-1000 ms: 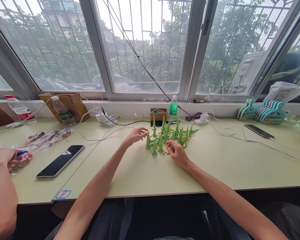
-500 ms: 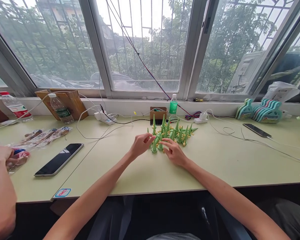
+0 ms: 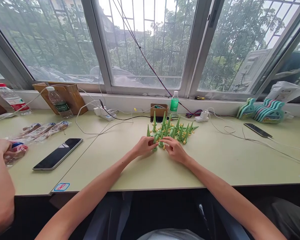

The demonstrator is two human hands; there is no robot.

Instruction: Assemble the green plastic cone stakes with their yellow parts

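A cluster of small green cones [image 3: 173, 128] with little yellow pieces stands on the pale green table [image 3: 145, 170] in front of me. My left hand [image 3: 144, 146] has its fingers curled at the cluster's near left edge, closed on a green cone [image 3: 155, 140]. My right hand [image 3: 174, 150] sits just right of it, fingers pinched at another cone [image 3: 161, 144] at the near edge. Both hands almost touch each other.
A black phone [image 3: 57, 154] lies at the left, beside plastic packets [image 3: 40, 129]. Another person's arm [image 3: 0, 186] holds a packet at far left. Water bottles, a power strip [image 3: 105, 114], cables, a small cardboard box [image 3: 158, 109], a second phone [image 3: 258, 130] and teal foam shapes [image 3: 265, 110] line the back.
My left hand has drawn back from the cluster's far left side to its near edge, next to my right hand. Both hands have come together at the nearest cones.
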